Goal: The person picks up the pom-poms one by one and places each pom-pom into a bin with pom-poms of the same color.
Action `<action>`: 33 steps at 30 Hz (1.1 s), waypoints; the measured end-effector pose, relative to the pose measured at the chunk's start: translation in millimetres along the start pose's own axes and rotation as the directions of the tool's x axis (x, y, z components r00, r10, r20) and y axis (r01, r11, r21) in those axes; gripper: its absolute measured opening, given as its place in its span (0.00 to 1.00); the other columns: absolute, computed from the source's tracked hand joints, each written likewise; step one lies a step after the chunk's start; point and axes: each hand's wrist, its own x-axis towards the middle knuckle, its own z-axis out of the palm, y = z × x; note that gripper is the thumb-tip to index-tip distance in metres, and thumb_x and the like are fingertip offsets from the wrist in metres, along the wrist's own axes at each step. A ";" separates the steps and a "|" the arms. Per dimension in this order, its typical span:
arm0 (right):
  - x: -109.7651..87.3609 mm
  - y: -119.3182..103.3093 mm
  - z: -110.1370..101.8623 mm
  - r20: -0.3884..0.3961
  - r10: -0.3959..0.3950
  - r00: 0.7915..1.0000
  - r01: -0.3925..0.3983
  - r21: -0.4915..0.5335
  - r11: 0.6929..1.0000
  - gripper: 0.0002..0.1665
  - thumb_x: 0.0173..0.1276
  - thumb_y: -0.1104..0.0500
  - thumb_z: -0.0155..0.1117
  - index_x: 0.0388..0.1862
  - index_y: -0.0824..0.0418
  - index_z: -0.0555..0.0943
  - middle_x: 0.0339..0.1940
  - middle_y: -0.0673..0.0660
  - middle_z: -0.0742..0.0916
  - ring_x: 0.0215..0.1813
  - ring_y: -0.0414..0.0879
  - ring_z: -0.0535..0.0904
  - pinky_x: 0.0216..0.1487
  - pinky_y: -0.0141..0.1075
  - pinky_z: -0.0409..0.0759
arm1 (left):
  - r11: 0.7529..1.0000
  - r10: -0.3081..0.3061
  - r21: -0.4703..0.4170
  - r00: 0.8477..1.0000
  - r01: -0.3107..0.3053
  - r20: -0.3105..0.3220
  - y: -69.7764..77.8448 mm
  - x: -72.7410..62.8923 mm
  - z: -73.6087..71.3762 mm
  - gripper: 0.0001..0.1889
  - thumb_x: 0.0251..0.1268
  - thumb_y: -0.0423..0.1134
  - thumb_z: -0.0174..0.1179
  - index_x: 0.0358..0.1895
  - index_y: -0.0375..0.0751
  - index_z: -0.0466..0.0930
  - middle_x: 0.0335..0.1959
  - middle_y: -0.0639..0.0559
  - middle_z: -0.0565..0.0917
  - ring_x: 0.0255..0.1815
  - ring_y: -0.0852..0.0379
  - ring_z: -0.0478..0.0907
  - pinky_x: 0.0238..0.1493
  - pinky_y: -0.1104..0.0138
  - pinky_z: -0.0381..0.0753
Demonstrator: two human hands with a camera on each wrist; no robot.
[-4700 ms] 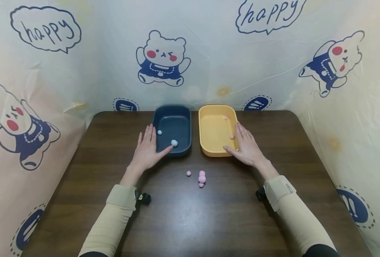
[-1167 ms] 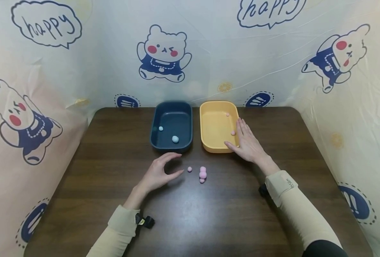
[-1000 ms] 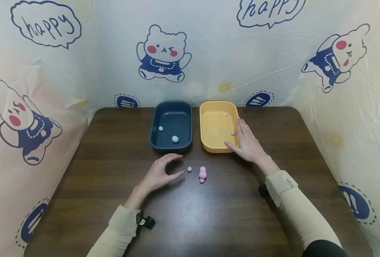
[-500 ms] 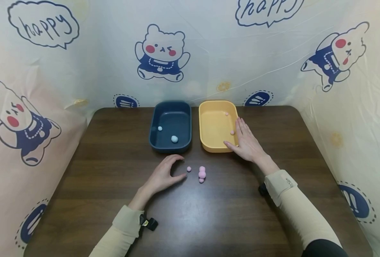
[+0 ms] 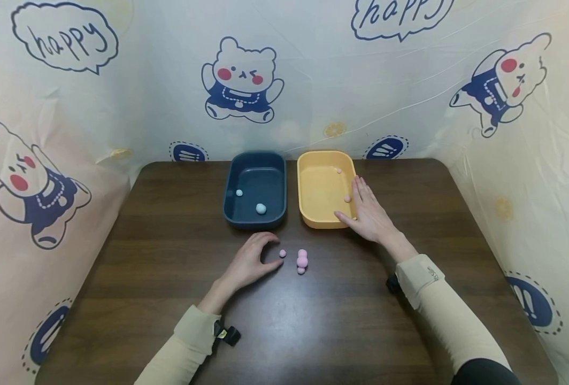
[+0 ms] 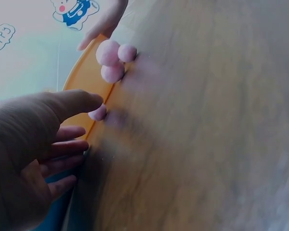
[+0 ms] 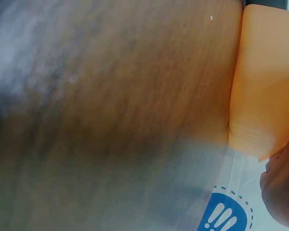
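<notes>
On the dark wooden table lies a small pink ball (image 5: 283,253). My left hand (image 5: 251,262) curves around it from the left, thumb and fingers spread apart with a gap to the ball. In the left wrist view the thumb (image 6: 79,103) overlaps the ball (image 6: 98,112); contact cannot be told there. Just right of it several pink balls form a short joined row (image 5: 302,262). My right hand (image 5: 372,216) rests with straight fingers against the right side of the yellow tray (image 5: 325,221), its thumb over the near rim. Two small pink balls lie inside that tray.
A dark blue tray (image 5: 255,220) stands left of the yellow one, holding a small pale blue ball (image 5: 239,193) and a larger one (image 5: 261,209). Behind the table (image 5: 284,342) hangs a patterned sheet (image 5: 313,80), which also covers both sides.
My left hand has left the blue tray's side and come down beside the loose pink ball, edging right with its fingers curving closer. The right hand stays at the yellow tray.
</notes>
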 end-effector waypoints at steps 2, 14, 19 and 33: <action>0.1 -0.1 0.1 -0.003 -0.001 1.000 0.001 0.005 1.000 0.71 0.78 0.18 0.46 0.92 0.64 0.32 0.95 0.60 0.35 0.96 0.58 0.33 0.95 0.58 0.43 | 1.000 0.012 -0.002 1.000 -0.012 -0.006 -3.9 0.8 3.2 0.25 0.66 0.47 0.79 0.62 0.45 0.84 0.65 0.46 0.86 0.71 0.45 0.79 0.75 0.42 0.79; -0.5 1.1 -0.6 -0.002 -0.001 1.000 0.001 0.006 1.000 0.70 0.78 0.19 0.46 0.92 0.64 0.32 0.95 0.61 0.35 0.96 0.59 0.33 0.95 0.58 0.43 | 0.998 0.024 0.050 1.000 -0.024 0.006 16.5 2.4 -2.4 0.20 0.65 0.42 0.79 0.57 0.41 0.88 0.61 0.45 0.88 0.68 0.45 0.82 0.72 0.44 0.82; -0.9 -0.3 -0.9 0.004 0.000 1.000 0.000 0.008 1.000 0.70 0.78 0.19 0.46 0.92 0.63 0.30 0.95 0.60 0.34 0.96 0.59 0.33 0.95 0.59 0.43 | 0.997 0.038 0.061 0.999 -0.038 -0.001 18.0 3.7 0.6 0.17 0.66 0.39 0.78 0.55 0.38 0.89 0.59 0.44 0.89 0.67 0.46 0.83 0.72 0.48 0.82; -0.9 -0.4 -1.3 0.004 0.002 1.000 -0.002 0.011 1.000 0.70 0.79 0.20 0.47 0.92 0.63 0.30 0.95 0.59 0.34 0.96 0.58 0.33 0.95 0.58 0.43 | 0.999 -0.024 0.046 0.998 0.027 -0.064 3.6 9.0 18.3 0.12 0.64 0.38 0.80 0.48 0.41 0.92 0.51 0.50 0.87 0.58 0.50 0.80 0.62 0.49 0.84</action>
